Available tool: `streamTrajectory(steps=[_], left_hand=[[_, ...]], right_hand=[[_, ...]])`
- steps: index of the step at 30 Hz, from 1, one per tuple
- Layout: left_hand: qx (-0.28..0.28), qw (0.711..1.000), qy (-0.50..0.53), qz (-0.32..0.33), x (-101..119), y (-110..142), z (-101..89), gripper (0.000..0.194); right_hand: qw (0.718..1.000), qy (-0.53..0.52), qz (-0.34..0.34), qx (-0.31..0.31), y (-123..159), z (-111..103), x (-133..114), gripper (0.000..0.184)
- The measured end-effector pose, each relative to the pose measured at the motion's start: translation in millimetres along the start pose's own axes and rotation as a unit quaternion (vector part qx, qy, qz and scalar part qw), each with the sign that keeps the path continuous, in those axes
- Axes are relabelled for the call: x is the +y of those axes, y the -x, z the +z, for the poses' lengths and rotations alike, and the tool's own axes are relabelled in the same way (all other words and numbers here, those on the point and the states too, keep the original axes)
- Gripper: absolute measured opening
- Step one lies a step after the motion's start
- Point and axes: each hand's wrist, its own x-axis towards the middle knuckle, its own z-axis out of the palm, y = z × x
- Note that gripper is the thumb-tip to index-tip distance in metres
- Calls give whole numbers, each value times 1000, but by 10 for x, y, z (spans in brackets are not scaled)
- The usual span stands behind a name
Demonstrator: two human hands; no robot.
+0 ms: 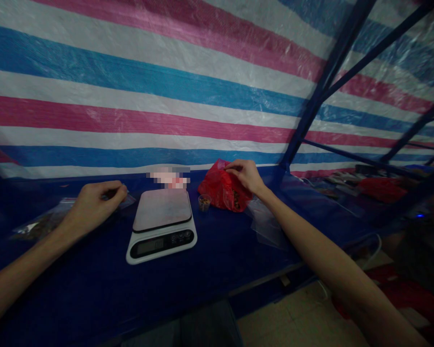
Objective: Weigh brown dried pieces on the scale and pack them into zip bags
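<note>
My right hand pinches the upper rim of a red plastic bag, whose open mouth shows small brown pieces inside. Left of the bag stands a small clear cup with brown bits in it. A white kitchen scale lies between my hands, its plate bare and its display dim. On the scale's left, my left hand has thumb and forefinger closed on the corner of a clear plastic bag, most of it hidden behind the fingers. Beneath that forearm rests a clear zip bag with dark contents.
Several flat clear bags lie under my right forearm on the blue table. A striped plastic sheet hangs behind, with blue metal bars at right. Another red bag lies further right. Part of a person shows at the right edge.
</note>
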Motion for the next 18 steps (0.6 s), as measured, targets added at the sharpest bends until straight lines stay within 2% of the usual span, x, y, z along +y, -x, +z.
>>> streamTrajectory(steps=[5, 12, 15, 18], left_hand=[[7, 1000, -1, -1, -5, -9, 0, 44], [2, 1000, 0, 6, -30, 0, 8, 45], [2, 1000, 3, 12, -26, 1, 15, 43], [10, 1000, 7, 16, -9, -2, 24, 41]], right_hand=[[998, -38, 39, 19, -17, -18, -44, 10], [995, -66, 25, 75, -42, -110, -203, 10], [992, -112, -3, 56, -27, -154, -398, 14], [988, -146, -40, 8, 34, -142, -662, 12]])
